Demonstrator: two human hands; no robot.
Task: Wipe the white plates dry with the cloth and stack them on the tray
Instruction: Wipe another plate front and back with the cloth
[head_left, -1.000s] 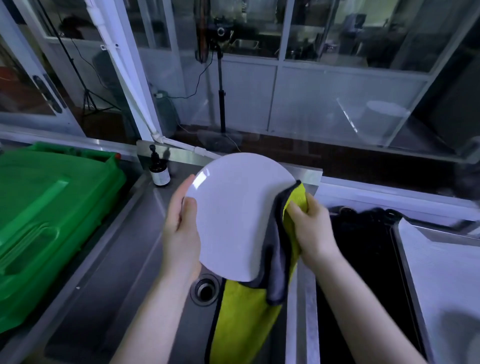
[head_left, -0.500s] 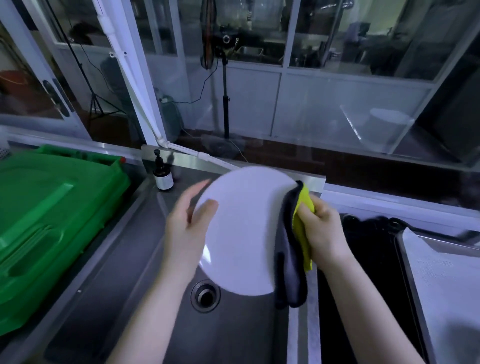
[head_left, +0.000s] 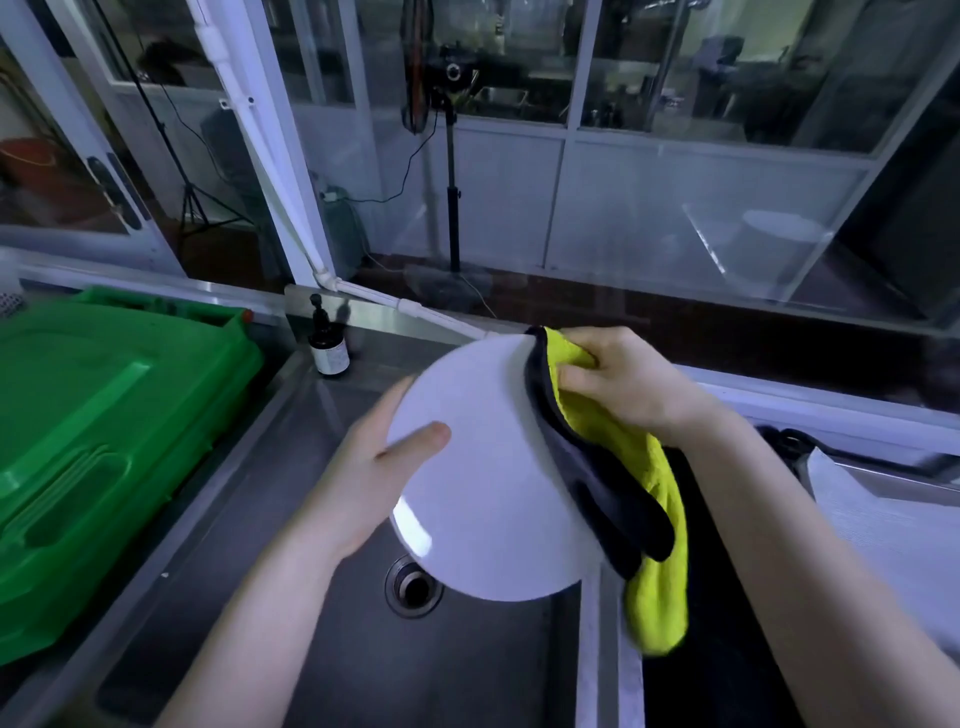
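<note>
A round white plate (head_left: 483, 467) is held tilted above the steel sink (head_left: 332, 649). My left hand (head_left: 374, 462) grips its left edge, thumb on the near face and fingers behind. My right hand (head_left: 618, 379) holds a yellow and dark grey cloth (head_left: 618, 467) folded over the plate's upper right rim. The cloth's loose end hangs down past the plate's right side. A white surface (head_left: 883, 530) lies at the right edge of the view; I cannot tell whether it is the tray.
A green plastic bin lid (head_left: 104, 415) fills the left side. A small dark pump bottle (head_left: 327, 343) stands at the sink's back corner. The drain (head_left: 413, 587) sits below the plate. A dark basin (head_left: 717, 649) lies right of the sink divider. Glass panels run behind.
My right hand has slid the cloth up the plate's right rim to its top. My left thumb has moved further onto the plate's face. The plate has tilted slightly.
</note>
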